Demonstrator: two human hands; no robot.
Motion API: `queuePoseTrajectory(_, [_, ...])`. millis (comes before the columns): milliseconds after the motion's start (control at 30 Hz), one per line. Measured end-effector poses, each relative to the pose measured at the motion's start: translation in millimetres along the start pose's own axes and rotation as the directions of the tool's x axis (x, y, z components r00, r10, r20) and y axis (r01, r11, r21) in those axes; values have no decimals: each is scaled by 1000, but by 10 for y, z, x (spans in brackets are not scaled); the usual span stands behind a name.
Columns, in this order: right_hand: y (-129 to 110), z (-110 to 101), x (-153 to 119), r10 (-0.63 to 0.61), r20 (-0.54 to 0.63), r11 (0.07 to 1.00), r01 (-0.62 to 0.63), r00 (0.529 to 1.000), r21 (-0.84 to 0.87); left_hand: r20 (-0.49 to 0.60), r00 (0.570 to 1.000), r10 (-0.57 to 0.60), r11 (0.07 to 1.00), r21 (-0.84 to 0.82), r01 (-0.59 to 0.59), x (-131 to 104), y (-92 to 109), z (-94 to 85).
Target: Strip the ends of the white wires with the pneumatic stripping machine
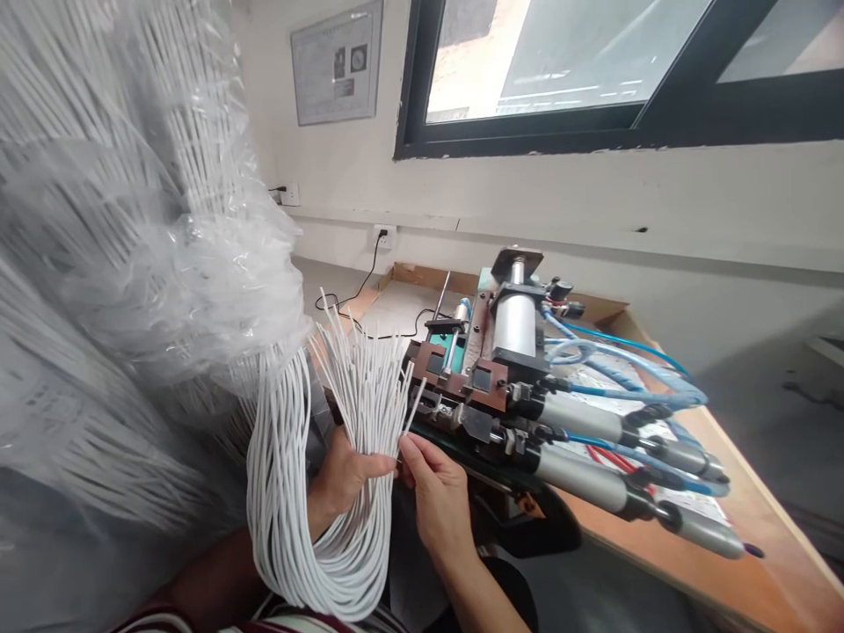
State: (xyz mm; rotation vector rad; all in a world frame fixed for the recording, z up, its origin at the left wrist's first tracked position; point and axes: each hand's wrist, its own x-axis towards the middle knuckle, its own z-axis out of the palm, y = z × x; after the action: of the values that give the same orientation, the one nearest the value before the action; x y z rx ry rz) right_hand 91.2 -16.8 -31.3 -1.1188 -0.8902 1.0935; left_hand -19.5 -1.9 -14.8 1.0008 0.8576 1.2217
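Observation:
A thick bundle of white cables (pixel 373 387) fans upward, its lower part looping down and back up into clear plastic wrap at the left. My left hand (pixel 349 475) is wrapped round the bundle, thumb lying across its front. Against the bundle's right side, my right hand (pixel 432 488) pinches a single white cable (pixel 415 404) between thumb and fingers. Just beyond my right hand stands a machine (pixel 481 378) with brown plates and silver cylinders.
Plastic-wrapped cable bundles (pixel 164 264) fill the left side. The machine rests on a wooden-edged table (pixel 745 519), with blue hoses (pixel 633 391) at its right. A black cord (pixel 375 264) runs from a wall socket. A window (pixel 560 61) is above.

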Motion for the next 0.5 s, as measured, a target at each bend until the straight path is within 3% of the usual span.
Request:
queuePoseTrajectory(67, [-19, -1, 0, 24, -3, 997, -24, 1000, 72, -32, 999, 32, 999, 0, -32, 31, -19, -18])
queuePoseTrajectory(167, [-20, -31, -7, 21, -96, 987, -6, 995, 163, -86, 995, 47, 999, -9, -48, 77, -52, -32])
queuePoseTrajectory(300, [-26, -104, 40, 166, -180, 940, -100, 970, 327, -107, 993, 40, 999, -18, -42, 109, -50, -9])
queuePoseTrajectory(500, [-79, -160, 154, 351, -139, 814, -228, 926, 534, -90, 995, 43, 999, 6, -43, 119, 36, 46])
